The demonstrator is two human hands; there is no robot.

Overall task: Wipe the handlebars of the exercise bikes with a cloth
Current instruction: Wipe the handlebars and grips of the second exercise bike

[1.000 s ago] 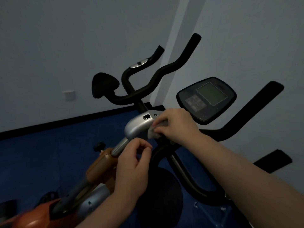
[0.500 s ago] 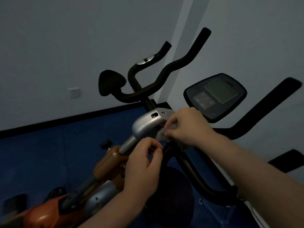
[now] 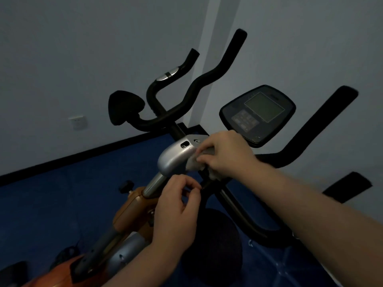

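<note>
My right hand (image 3: 224,154) presses a small pale cloth (image 3: 193,165) against the silver stem cap (image 3: 175,157) of the near exercise bike, where its black handlebar (image 3: 317,129) joins. My left hand (image 3: 178,206) sits just below, fingertips pinched at the black bar beside the stem; what it pinches is too dark to tell. A second bike's black handlebar (image 3: 204,81) rises behind, with a silver sensor patch.
A console (image 3: 258,112) with a screen sits to the right of my right hand. The orange bike frame (image 3: 132,210) runs down to the lower left. A black round seat (image 3: 213,243) lies below my hands. Blue floor and grey walls surround.
The view has shifted slightly, so the bikes sit a little lower and further left in frame. Both hands stay at the stem; the cloth shows a little more below my right fingers.
</note>
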